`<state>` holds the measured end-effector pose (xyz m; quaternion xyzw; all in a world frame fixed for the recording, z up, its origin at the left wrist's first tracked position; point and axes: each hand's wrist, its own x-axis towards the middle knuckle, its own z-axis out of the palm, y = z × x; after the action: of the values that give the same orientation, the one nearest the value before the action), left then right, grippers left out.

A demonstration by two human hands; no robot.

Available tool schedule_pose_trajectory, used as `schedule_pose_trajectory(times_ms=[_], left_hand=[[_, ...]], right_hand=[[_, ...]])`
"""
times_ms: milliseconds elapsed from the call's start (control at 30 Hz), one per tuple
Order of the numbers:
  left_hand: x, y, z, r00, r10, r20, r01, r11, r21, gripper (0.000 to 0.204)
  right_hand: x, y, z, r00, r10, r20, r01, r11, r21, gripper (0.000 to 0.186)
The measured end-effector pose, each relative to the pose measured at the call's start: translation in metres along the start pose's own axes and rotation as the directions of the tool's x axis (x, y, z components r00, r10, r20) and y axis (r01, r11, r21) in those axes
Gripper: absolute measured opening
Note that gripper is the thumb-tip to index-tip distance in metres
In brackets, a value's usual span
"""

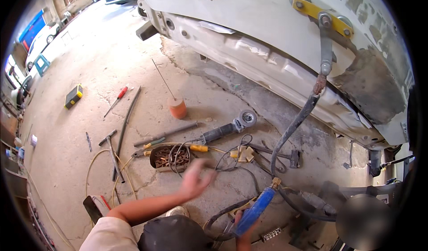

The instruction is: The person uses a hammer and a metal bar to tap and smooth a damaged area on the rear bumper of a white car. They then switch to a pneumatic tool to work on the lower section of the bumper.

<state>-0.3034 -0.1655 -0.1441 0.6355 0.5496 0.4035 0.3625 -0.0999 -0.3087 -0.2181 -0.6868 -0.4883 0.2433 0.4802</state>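
My left hand (195,182) is blurred by motion, its thumb and fingers apart and nothing visible between them. It is just right of an open metal tin (156,167) with small rusty metal pieces (168,156) inside. Low in the view, my right hand (244,241) grips a blue-handled tool (255,211) with a brass tip (276,182); the handle hides most of the fingers. A thick black cable (290,130) passes by that tip and rises to a metal lug (326,41) bolted to a yellow plate (312,9) on the car body.
The white car body (249,10) with sanded patches fills the upper right. On the concrete floor lie a grinder (223,130), a hammer (292,158), a T-handled tool (113,155), a red screwdriver (117,100), an orange pot (178,109) with a rod, and loose cables.
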Motion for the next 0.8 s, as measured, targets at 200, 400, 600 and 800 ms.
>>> schedule_pose_trajectory(times_ms=[200, 400, 600, 800], left_hand=[[-0.014, -0.108, -0.049, 0.924, -0.261, -0.280, 0.372, 0.783, 0.498, 0.072], [-0.031, -0.087, 0.013, 0.990, -0.142, 0.020, 0.100, 0.788, 0.608, 0.075], [-0.027, -0.091, 0.006, 0.999, 0.009, 0.045, -0.039, 0.680, 0.732, 0.051], [0.005, -0.135, -0.045, 0.969, -0.119, -0.216, 0.225, 0.784, 0.579, 0.025]], right_hand=[[0.016, -0.043, -0.002, 0.982, 0.172, -0.084, -0.154, 0.970, 0.189, 0.031], [0.019, -0.018, 0.006, 0.980, 0.200, 0.019, -0.200, 0.958, 0.204, 0.030], [0.002, 0.017, 0.021, 0.862, 0.407, 0.304, -0.489, 0.503, 0.712, 0.022], [0.003, -0.027, 0.023, 0.731, 0.579, 0.361, -0.633, 0.380, 0.675, 0.022]])
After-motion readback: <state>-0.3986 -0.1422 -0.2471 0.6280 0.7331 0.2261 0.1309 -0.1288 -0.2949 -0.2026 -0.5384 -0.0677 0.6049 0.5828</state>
